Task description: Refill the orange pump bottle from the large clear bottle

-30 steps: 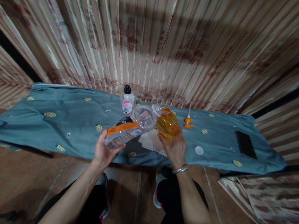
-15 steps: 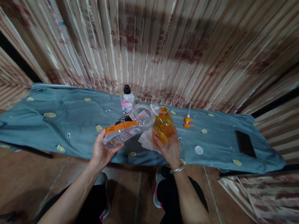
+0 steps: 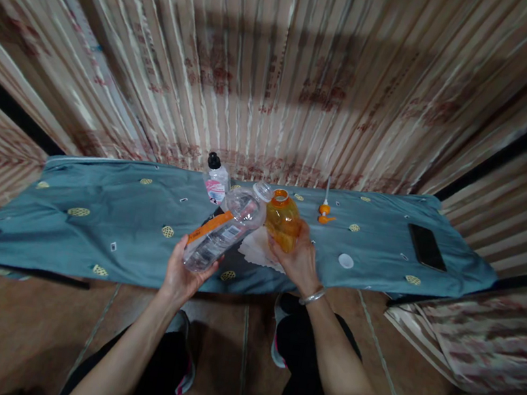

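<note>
My left hand (image 3: 186,275) is wrapped round the base of a clear plastic bottle (image 3: 221,244) with an orange label. That bottle is tilted, its wide open mouth pointing up and right. In my right hand (image 3: 298,259) is an amber see-through bottle (image 3: 282,219), its neck open at the top. The two bottle mouths are close together; whether they touch I cannot tell. Under the bottles lies a pale scalloped cloth (image 3: 260,250), partly hidden. Beyond the amber bottle is an orange pump head (image 3: 324,214) with a clear tube.
A bottle with a black cap (image 3: 216,180) stands behind the clear one. To the right are a white round lid (image 3: 346,261) and a black phone (image 3: 427,247). All rest on a teal cloth-covered table (image 3: 127,210), with a curtain (image 3: 271,80) behind it.
The clear bottle has turned a little more upright, its mouth still beside the amber bottle's neck. Both hands keep their hold. The view has shifted slightly.
</note>
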Available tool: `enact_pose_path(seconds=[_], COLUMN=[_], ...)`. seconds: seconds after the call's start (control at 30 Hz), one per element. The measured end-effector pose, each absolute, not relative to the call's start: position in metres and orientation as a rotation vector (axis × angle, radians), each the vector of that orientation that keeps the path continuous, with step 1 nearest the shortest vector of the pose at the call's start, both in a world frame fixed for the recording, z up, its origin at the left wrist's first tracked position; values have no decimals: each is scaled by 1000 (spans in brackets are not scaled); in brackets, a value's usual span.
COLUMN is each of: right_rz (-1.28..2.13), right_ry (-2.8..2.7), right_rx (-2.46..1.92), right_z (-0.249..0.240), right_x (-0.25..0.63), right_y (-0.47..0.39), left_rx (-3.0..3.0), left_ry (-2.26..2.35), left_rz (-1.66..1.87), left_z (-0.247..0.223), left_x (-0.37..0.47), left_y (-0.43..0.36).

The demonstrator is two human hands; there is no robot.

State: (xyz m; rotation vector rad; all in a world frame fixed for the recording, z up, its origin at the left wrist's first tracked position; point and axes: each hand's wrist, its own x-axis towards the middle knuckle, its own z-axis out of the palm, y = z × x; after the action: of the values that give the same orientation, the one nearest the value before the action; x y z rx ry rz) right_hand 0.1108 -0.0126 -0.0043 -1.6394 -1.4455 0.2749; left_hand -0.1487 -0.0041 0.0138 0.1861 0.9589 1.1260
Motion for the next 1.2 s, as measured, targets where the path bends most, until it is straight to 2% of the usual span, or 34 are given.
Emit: enact_pose_path(seconds=[0.4, 0.77, 1.2], right_rz=[140, 167, 389], right_ry=[-1521, -1507, -1478], right_rx=[-1612, -1630, -1523], right_z=[-17, -12, 16], right_x=[125, 123, 116], right_y=[-7, -9, 4], left_rx=[237, 311, 436], left_ry=[974, 964, 998], left_rz=[1211, 1322, 1412], left_z=[18, 21, 52], left_x=[-153, -167, -166], left_y=[-4, -1, 2])
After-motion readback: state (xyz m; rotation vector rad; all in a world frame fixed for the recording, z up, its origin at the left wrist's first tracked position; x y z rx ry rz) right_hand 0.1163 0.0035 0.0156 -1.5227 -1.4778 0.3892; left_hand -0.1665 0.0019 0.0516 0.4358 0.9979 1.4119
